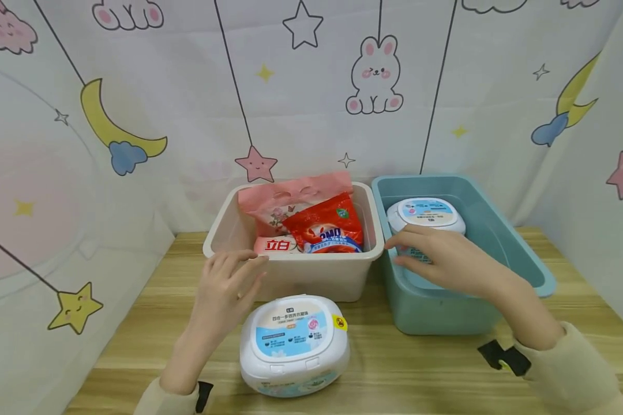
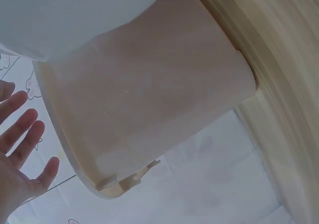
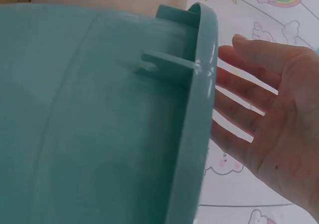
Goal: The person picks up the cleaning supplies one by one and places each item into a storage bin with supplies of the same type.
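My left hand (image 1: 223, 294) hangs in the air at the front rim of the white bin (image 1: 311, 279), its fingers loosely bent and holding nothing. Just right of that wrist, a white laundry pod box (image 1: 293, 334) with a blue label stands on the table. Over the front of the teal bin (image 1: 441, 314) is my right hand (image 1: 446, 256), empty, with fingers reaching toward its left rim. A second laundry pod box (image 1: 428, 212) sits inside that bin, partly hidden by this hand. In the right wrist view, the fingers (image 3: 244, 84) appear relaxed beyond the teal rim.
Inside the white bin lie a red detergent bag (image 1: 329, 222) and a pink bag (image 1: 291, 199). Both bins stand side by side on the wooden table (image 1: 161, 323). A white cloth (image 1: 311, 115) with cartoon prints hangs behind and at the sides.
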The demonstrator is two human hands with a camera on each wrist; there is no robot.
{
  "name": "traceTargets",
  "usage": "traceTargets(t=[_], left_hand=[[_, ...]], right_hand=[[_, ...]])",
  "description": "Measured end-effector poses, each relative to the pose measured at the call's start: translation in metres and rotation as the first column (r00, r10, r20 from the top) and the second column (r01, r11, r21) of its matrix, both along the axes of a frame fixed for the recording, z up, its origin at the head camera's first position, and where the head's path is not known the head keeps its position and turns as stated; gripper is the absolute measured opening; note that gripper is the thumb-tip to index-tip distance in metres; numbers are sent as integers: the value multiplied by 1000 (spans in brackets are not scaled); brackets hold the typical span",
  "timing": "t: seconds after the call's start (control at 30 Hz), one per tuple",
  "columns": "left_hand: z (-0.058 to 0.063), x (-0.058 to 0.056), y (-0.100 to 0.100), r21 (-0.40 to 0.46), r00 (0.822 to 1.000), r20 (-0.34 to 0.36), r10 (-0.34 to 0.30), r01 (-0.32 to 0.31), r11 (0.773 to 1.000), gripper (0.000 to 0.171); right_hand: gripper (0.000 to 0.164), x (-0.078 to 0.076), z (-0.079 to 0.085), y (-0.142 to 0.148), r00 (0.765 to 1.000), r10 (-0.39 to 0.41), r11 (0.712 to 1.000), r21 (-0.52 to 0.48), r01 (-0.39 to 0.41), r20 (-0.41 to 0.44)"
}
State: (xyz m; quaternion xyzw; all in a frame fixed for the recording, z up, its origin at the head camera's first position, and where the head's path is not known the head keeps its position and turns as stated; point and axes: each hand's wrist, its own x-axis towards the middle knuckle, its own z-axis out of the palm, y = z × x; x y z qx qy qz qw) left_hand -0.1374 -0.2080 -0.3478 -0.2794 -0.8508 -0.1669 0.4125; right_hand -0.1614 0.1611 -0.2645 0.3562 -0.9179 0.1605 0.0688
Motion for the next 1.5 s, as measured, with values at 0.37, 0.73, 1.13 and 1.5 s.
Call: traceTargets(t=[0.37,0.73,1.13,1.5], left_hand=[[7,17,5,-82,993,118,22,-13,997,33],[9,26,12,-108,992,126,-4,18,994,36],[11,33,20,-162,988,156,-9,34,986,45],[11,42,26,-210,972,234,16,35,977,46]], right_hand=[[29,12,-16,12,989,-105,985,-147,90,-102],[36,30,-28,33,955,-203,947,-291,135,-216],[42,40,-35,52,937,-273,899,-403,169,-216],[36,41,-45,70,929,-332,835,-510,207,-165]])
